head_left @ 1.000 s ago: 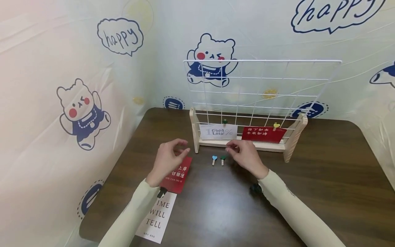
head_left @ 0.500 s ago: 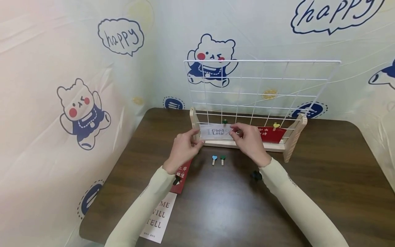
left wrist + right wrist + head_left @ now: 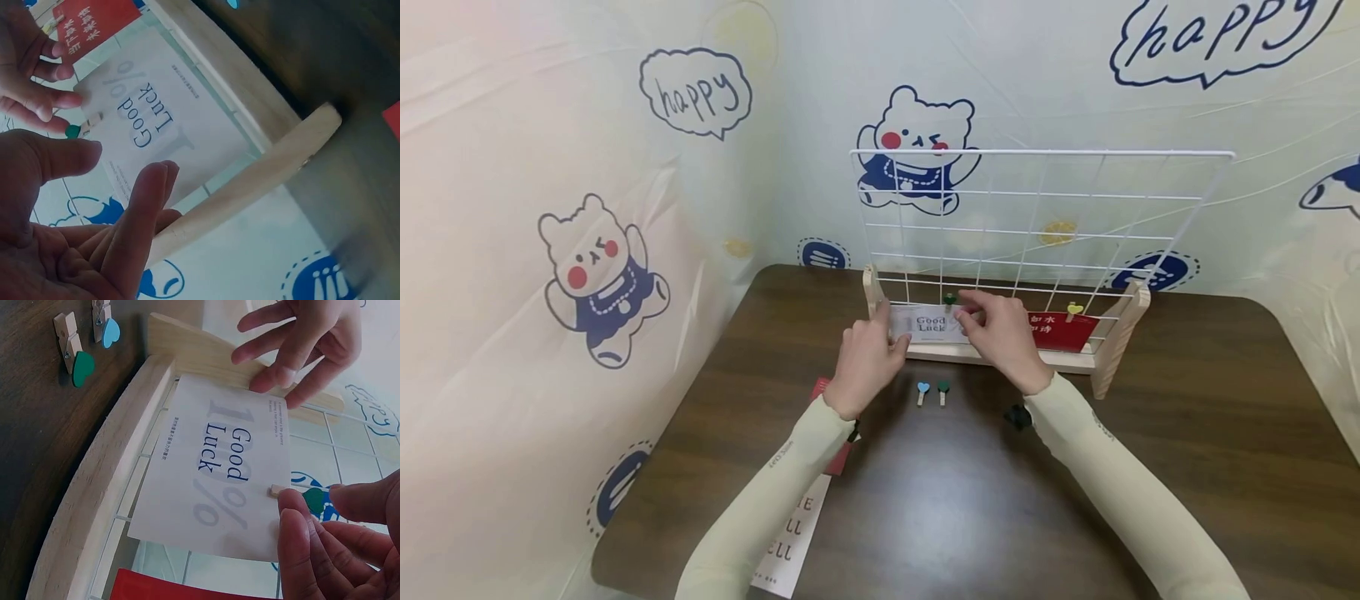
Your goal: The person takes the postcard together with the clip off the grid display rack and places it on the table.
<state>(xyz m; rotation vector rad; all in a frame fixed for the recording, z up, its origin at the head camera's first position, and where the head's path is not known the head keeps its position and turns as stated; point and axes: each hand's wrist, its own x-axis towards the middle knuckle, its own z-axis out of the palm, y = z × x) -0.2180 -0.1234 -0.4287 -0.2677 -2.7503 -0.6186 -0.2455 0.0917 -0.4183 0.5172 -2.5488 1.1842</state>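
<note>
A white card (image 3: 931, 323) printed "Good Luck" leans on the white wire grid (image 3: 1037, 196), with a green heart clothespin (image 3: 314, 500) at its top edge. My left hand (image 3: 865, 358) is at the card's left end, fingers parted, fingertips close to its edge. At the top right part of the card is my right hand (image 3: 1006, 337); its thumb and fingers stand apart around the clothespin, fingertips right at the card's edge. To the right, a red card (image 3: 1063, 331) hangs from a yellow heart clothespin (image 3: 1073, 309), partly hidden by the right hand in the head view.
A blue heart clothespin (image 3: 922, 392) and another green heart clothespin (image 3: 943, 392) lie on the brown table (image 3: 955, 500) before the wooden stand (image 3: 1111, 354). Under the left arm, another red card (image 3: 837, 463) and a white card (image 3: 786, 546) lie partly hidden. A printed curtain hangs behind.
Both hands have moved up to the grid: the left one forward and right to the card's left end, the right one up to the green clothespin. The loose clothespins have stayed put.
</note>
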